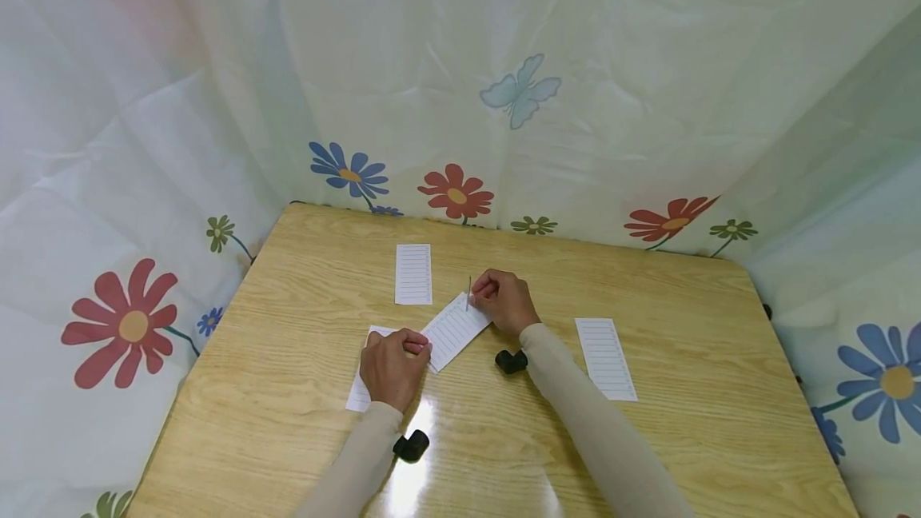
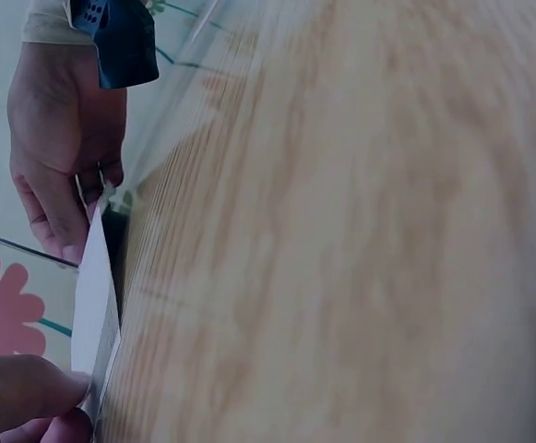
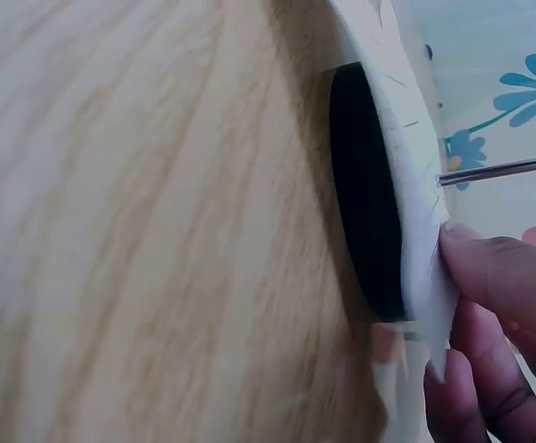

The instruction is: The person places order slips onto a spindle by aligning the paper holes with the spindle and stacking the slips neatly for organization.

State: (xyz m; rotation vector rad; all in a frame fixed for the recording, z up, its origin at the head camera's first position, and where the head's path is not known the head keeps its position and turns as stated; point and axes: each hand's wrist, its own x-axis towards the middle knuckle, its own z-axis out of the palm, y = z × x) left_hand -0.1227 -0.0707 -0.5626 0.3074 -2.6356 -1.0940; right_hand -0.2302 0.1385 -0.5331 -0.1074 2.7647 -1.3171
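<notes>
White rectangular lined paper slip is held between the hands, aslant, partly raised off the pale wood-grain surface. L hand pinches 1 end, R hand the other. Slim silvery metal rod meets slip's face nr R hand, cut off in R wrist view; can't tell if gripped. Black curved shape under slip, hard to ID. Another white lined slip is partly hidden by L hand.

Over the worktop, the left hand and right hand hold a lined paper in their grip, another sheet lying right.
</notes>
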